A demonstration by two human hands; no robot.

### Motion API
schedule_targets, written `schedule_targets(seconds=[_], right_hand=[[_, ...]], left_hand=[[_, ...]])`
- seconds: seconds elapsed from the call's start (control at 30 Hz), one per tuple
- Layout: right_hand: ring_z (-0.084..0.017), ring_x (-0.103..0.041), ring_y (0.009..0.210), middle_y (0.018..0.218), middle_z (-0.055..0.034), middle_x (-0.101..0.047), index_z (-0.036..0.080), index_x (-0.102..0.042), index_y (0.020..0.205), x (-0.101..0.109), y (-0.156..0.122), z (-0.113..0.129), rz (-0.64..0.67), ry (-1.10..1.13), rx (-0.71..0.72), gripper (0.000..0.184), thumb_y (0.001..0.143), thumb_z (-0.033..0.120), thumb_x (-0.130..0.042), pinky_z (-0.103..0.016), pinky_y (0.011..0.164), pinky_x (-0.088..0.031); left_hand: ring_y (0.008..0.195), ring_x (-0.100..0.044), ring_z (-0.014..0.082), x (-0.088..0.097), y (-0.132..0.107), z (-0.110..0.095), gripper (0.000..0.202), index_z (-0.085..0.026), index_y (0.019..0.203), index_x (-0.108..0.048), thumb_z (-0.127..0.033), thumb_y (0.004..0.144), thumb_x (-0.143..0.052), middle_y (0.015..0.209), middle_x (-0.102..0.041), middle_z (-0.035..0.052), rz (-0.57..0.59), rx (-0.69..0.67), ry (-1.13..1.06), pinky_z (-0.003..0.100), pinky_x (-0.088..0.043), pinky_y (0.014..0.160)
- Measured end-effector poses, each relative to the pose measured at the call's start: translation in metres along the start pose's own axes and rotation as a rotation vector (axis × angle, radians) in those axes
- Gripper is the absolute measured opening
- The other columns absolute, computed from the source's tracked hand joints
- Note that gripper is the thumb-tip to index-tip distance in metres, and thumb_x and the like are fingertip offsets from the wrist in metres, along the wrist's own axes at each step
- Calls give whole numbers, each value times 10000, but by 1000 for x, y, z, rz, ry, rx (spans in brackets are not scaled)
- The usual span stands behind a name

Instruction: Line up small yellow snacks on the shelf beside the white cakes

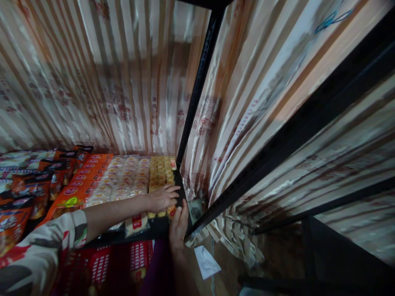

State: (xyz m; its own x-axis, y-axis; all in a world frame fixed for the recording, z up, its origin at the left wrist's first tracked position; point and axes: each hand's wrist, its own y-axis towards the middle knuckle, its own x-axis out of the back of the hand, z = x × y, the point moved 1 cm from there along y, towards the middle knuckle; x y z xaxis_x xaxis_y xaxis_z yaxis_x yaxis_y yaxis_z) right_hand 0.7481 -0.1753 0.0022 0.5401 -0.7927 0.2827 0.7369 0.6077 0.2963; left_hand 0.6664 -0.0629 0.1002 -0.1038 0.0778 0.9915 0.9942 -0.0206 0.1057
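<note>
My left hand [163, 199] lies across the right end of the shelf, over rows of small yellow packets [161, 172]. Its fingers are stretched out toward the shelf's right edge, and I see nothing gripped in them. My right hand [179, 226] is upright at the front right corner of the shelf, just below the left. Its fingers point up and away, apart from the thumb, beside an orange-and-yellow packet [171, 211]. Whether it touches that packet I cannot tell. Clear-wrapped pale packets [123, 174] fill rows left of the yellow ones.
Orange snack bags [33, 189] and a flat orange packet sheet [82, 181] lie farther left. A red basket [140, 255] is below the shelf front. Black metal posts [200, 78] and pleated printed curtains [123, 82] enclose the corner. White paper [206, 262] lies on the floor.
</note>
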Motion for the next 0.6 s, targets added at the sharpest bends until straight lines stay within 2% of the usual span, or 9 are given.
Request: schedule_targets(seconds=[0.13,0.23,0.33,0.43,0.5,0.6], right_hand=[[-268,-437,1235,1327,-219,-471,55,-449,1278,-1,1,-2,1,33,-22,579,911,469,-278,-464,1037,-323],[-265,-454,1229,1327,-220,-473,58,-437,1292,-1,-2,-2,-13,66,-36,565,921,450,-270,-458,1022,-351],[-265,-466,1223,1320,-231,-478,57,-428,1300,2,-4,1,-35,88,-48,568,927,444,-246,-452,1001,-381],[-253,-463,1230,1338,-219,-465,73,-391,1333,4,-2,4,-38,79,-35,557,931,430,-242,-437,1002,-388],[-253,-467,1225,1342,-211,-464,74,-397,1330,3,0,4,-10,43,-29,555,925,433,-274,-435,1003,-387],[-259,-443,1242,1345,-201,-464,75,-419,1317,-3,4,6,48,-54,51,556,907,441,-339,-448,1020,-367]], left_hand=[[1346,-278,299,8,1,-5,266,-169,1023,-600,-197,759,-591,1226,-575,110,-25,-10,-37,482,-263,1083],[1340,-289,279,20,3,-7,213,-179,985,-579,-210,775,-581,1212,-574,104,-43,-8,-74,438,-289,1083],[1262,-397,246,38,7,-4,169,-183,929,-560,-178,762,-587,1092,-607,88,0,1,-113,354,-348,1047],[1017,-551,213,55,12,5,161,-187,901,-551,-175,747,-599,989,-608,65,31,86,-147,299,-457,879],[905,-571,193,64,14,16,177,-187,910,-553,-174,741,-605,961,-603,51,17,157,-163,278,-470,797],[936,-562,193,73,19,36,225,-183,966,-555,-162,746,-593,995,-601,52,-44,225,-173,271,-447,827]])
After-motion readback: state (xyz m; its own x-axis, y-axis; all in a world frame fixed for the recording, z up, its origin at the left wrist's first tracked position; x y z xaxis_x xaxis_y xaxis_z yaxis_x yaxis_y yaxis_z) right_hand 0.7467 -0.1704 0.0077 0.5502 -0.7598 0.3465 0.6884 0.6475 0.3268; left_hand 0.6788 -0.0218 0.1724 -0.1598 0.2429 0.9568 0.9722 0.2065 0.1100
